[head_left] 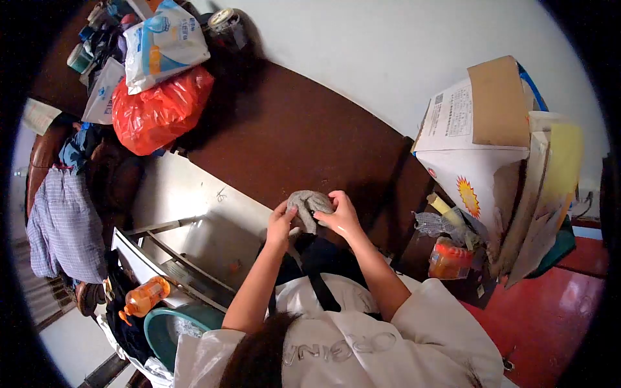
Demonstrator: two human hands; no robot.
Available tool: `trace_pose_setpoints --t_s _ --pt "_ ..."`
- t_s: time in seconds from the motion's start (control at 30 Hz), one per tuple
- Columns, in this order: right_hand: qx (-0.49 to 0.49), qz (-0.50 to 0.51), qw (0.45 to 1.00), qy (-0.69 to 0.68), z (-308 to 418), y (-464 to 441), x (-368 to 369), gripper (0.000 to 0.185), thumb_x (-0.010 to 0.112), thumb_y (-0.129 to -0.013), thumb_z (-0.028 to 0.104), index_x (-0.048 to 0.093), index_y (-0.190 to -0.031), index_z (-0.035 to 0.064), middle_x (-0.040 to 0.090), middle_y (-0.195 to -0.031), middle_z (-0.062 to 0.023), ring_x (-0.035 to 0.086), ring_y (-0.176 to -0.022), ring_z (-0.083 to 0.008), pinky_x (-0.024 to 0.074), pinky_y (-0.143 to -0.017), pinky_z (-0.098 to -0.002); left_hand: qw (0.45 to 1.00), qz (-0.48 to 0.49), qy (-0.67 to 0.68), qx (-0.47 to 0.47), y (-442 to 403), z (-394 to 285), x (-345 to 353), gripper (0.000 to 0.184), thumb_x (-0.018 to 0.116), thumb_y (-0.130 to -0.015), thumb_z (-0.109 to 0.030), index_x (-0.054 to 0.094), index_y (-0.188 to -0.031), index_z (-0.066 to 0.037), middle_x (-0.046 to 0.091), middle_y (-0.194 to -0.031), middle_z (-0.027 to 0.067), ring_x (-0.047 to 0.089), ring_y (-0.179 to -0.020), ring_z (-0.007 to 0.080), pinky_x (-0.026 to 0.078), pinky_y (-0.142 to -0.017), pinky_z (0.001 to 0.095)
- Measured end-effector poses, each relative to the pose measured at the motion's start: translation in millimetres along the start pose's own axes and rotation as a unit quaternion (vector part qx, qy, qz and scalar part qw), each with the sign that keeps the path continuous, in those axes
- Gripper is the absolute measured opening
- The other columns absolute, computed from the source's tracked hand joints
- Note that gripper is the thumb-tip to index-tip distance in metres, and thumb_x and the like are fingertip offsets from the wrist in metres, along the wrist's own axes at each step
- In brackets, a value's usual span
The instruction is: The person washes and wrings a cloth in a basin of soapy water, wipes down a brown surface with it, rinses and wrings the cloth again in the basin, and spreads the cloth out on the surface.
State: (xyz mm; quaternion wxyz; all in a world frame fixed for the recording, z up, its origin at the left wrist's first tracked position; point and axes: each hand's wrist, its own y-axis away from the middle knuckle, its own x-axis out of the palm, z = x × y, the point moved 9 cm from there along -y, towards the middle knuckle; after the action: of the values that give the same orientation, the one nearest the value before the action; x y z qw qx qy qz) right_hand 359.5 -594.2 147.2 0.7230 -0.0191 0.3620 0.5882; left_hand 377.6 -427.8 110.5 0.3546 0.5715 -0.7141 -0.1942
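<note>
A bunched grey cloth point(309, 208) is between my two hands at the near edge of the dark brown tabletop point(291, 139); whether it is a sock or a rag I cannot tell. My left hand point(279, 222) grips its left side, thumb pressed on the fabric. On the right side, my right hand point(341, 217) pinches it, with the thumb reaching into the middle and the index finger along the top edge. A small dark spot or gap shows in the folds near the right thumb.
A red plastic bag point(162, 110) and a white-blue package point(167, 45) pile up at the back left. A cardboard box point(475, 139) stands right, above an orange-lidded jar point(451, 258). Lower left are an orange bottle point(145, 297) and a green basin point(158, 326).
</note>
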Motion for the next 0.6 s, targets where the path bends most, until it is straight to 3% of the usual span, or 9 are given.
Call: trace_pose_setpoints --t_s 0.07,0.13,0.17,0.27,0.33,0.5,0.6 --pt "-0.027 0.069 0.996 0.047 16.4 -2.8 4.0 0.069 0.074 -0.057 0.028 0.044 -0.111 -0.0015 0.05 -0.104 -0.0193 0.05 -0.096 -0.0324 0.0409 -0.083 -0.0349 0.999 0.011 0.024 0.037 -4.3 -16.0 0.5 0.032 0.045 -0.083 -0.012 0.05 -0.114 -0.007 0.056 -0.102 0.0042 0.053 -0.091 0.0165 0.042 -0.079 0.0312" --pt "-0.09 0.11 0.989 0.05 11.6 -11.2 21.1 0.071 0.074 -0.057 0.029 0.043 -0.113 -0.0019 0.048 -0.11 -0.0215 0.048 -0.102 -0.035 0.0394 -0.087 -0.0352 0.986 0.096 0.133 0.018 -13.6 -30.0 9.8 0.042 0.04 -0.074 -0.007 0.046 -0.115 0.0 0.056 -0.104 0.0116 0.054 -0.097 0.0238 0.042 -0.088 0.0354" --pt "-0.109 0.126 0.984 0.065 7.2 -15.2 27.8 0.075 0.074 -0.057 0.027 0.04 -0.118 -0.0009 0.042 -0.12 -0.0195 0.041 -0.113 -0.0316 0.0336 -0.094 -0.0344 0.983 0.133 0.129 0.012 -14.8 -35.5 13.3 0.042 0.041 -0.073 -0.008 0.047 -0.113 0.001 0.056 -0.104 0.012 0.054 -0.096 0.024 0.042 -0.087 0.0351" --pt "-0.144 0.197 0.945 -0.218 15.9 -18.5 35.1 0.075 0.073 -0.059 0.024 0.037 -0.12 0.0015 0.038 -0.125 -0.014 0.036 -0.118 -0.0255 0.0272 -0.099 -0.0336 0.972 0.212 0.099 -0.005 -6.4 -73.8 25.5 0.04 0.041 -0.072 -0.008 0.048 -0.11 0.002 0.057 -0.101 0.0123 0.055 -0.093 0.0234 0.043 -0.085 0.0337" --pt "-0.085 0.244 0.897 -0.36 29.6 -20.4 30.1 0.064 0.068 -0.067 0.014 0.035 -0.12 0.0044 0.039 -0.122 -0.0084 0.036 -0.115 -0.0198 0.0232 -0.1 -0.0309 0.972 0.231 0.051 0.001 -0.2 -96.3 25.5 0.039 0.041 -0.071 -0.008 0.048 -0.108 0.002 0.057 -0.099 0.0119 0.055 -0.091 0.0224 0.043 -0.084 0.0326" --pt "-0.105 0.233 0.939 -0.23 60.3 -31.9 34.9 0.05 0.066 -0.068 0.011 0.045 -0.114 0.0045 0.051 -0.105 -0.0065 0.049 -0.099 -0.0171 0.0378 -0.088 -0.0292 0.976 0.204 -0.043 0.058 3.2 -137.9 15.4 0.036 0.041 -0.069 -0.002 0.049 -0.104 0.002 0.057 -0.096 0.0103 0.055 -0.088 0.0197 0.044 -0.081 0.0297" --pt "-0.128 0.198 0.968 -0.09 68.6 -46.5 22.5 0.044 0.066 -0.069 0.011 0.049 -0.11 0.0046 0.054 -0.099 -0.0069 0.053 -0.09 -0.0184 0.0417 -0.081 -0.0291 0.969 0.212 -0.092 0.086 1.3 -150.2 12.8 0.036 0.041 -0.068 0.0 0.051 -0.102 0.002 0.056 -0.096 0.0093 0.055 -0.087 0.0192 0.043 -0.08 0.0285"
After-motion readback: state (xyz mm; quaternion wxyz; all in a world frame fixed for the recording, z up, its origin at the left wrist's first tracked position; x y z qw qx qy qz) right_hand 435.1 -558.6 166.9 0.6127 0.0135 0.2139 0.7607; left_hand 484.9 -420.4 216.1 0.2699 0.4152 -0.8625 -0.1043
